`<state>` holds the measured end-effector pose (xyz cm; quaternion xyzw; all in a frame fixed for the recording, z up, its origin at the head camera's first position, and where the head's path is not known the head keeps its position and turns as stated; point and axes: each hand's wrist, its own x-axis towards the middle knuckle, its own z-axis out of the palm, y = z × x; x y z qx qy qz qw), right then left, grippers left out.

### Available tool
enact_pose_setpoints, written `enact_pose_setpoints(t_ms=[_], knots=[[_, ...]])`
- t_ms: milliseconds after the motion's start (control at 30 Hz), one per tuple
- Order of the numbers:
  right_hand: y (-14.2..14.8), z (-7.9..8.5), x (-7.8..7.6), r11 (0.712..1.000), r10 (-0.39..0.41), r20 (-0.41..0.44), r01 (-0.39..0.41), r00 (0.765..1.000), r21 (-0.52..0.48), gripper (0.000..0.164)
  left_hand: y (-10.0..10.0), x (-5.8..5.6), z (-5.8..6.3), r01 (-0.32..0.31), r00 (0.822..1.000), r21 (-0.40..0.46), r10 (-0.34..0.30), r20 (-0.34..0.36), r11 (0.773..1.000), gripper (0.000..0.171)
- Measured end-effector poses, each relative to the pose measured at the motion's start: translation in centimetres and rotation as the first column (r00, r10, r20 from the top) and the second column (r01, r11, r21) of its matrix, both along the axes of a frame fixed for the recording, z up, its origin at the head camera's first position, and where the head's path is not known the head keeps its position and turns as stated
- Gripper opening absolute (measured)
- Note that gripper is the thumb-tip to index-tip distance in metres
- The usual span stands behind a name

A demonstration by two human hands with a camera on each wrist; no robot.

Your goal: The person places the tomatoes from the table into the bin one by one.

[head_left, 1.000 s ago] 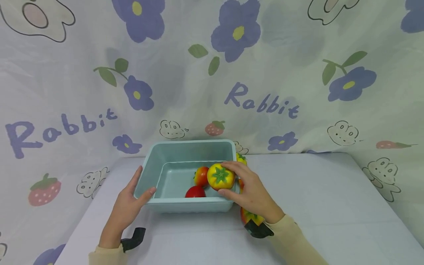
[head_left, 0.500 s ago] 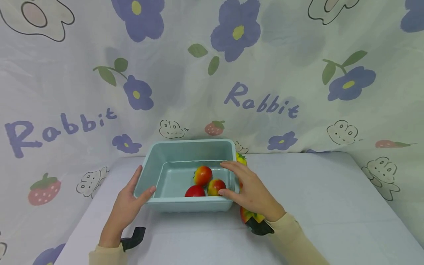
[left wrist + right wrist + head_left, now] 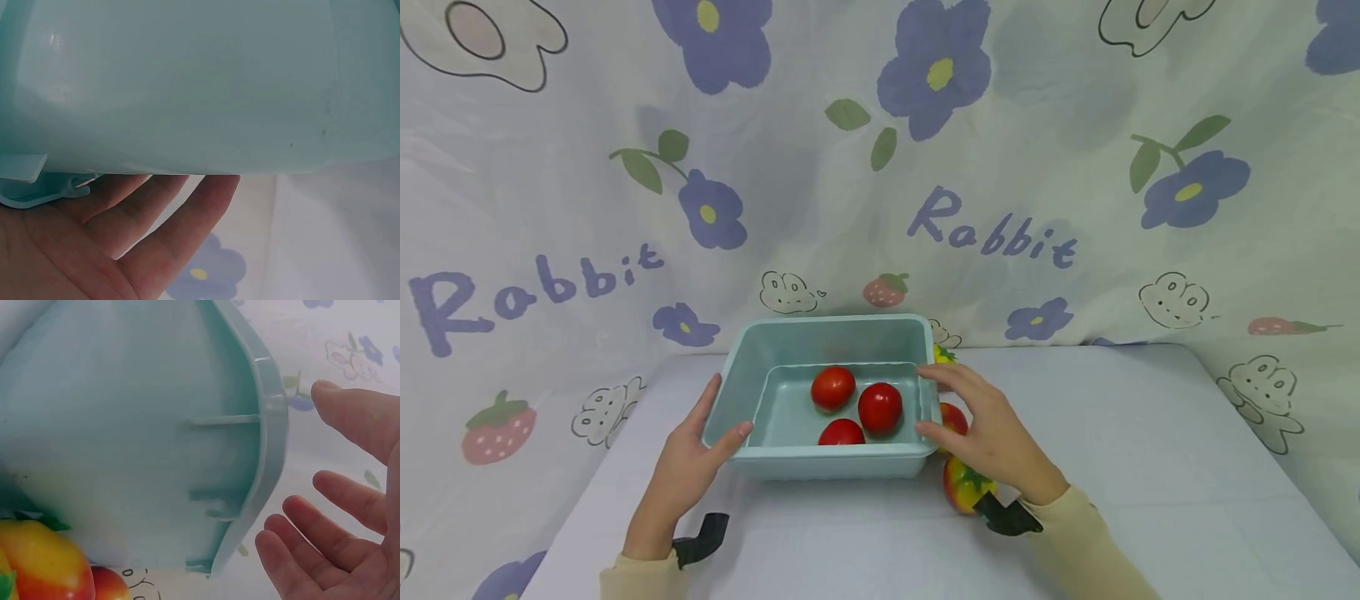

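My left hand (image 3: 685, 467) holds the light-blue plastic bin (image 3: 835, 341) at its left side, thumb over the near rim. In the left wrist view, the fingers (image 3: 187, 225) reach along the outside of its wall. Three shiny red tomato-like fruits (image 3: 880, 408) lie loose inside, towards the right half. At the right rim is my right hand (image 3: 992, 429), fingers spread and holding nothing. The right wrist view shows its palm empty, with fingertips (image 3: 273, 545) just off the rim. Red-and-yellow fruit with a green leafy top (image 3: 966, 483) sits outside, below that hand.
Another red fruit (image 3: 953, 418) is close against the bin's right side, partly behind the hand. A yellow fruit (image 3: 945, 353) shows at the far right corner. The white-covered table (image 3: 1150, 467) meets a printed cloth backdrop (image 3: 1037, 275) behind the bin.
My right hand has let go of a yellow-and-red fruit, which dropped into the bin and rolled over. The fruits inside have shifted. The right hand moved slightly right; the left stayed put.
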<state>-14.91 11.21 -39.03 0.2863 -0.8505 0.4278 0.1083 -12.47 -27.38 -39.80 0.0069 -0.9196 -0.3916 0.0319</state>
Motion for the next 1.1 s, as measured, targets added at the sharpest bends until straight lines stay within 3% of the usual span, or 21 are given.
enact_pose_setpoints(t_ms=[500, 767, 1100], knots=[[2.6, -0.7, 0.9, 0.999, -0.045, 0.007, 0.045, 0.999, 0.018, 0.061, 0.0, -0.2, -0.2, -0.005, 1.0, -0.009, 0.005, -0.004, 1.0, 0.09], [3.6, -1.4, 1.7, 0.992, -0.1, 0.033, 0.097, 0.994, 0.077, 0.061, -0.1, -0.1, -0.1, -0.001, 1.0, -0.005, 0.001, -0.017, 1.0, 0.089], [4.3, -2.8, 3.0, 0.987, -0.157, 0.011, 0.157, 0.987, 0.02, 0.062, -0.3, -0.2, -0.3, 0.016, 1.0, 0.011, -0.016, -0.021, 1.0, 0.089]])
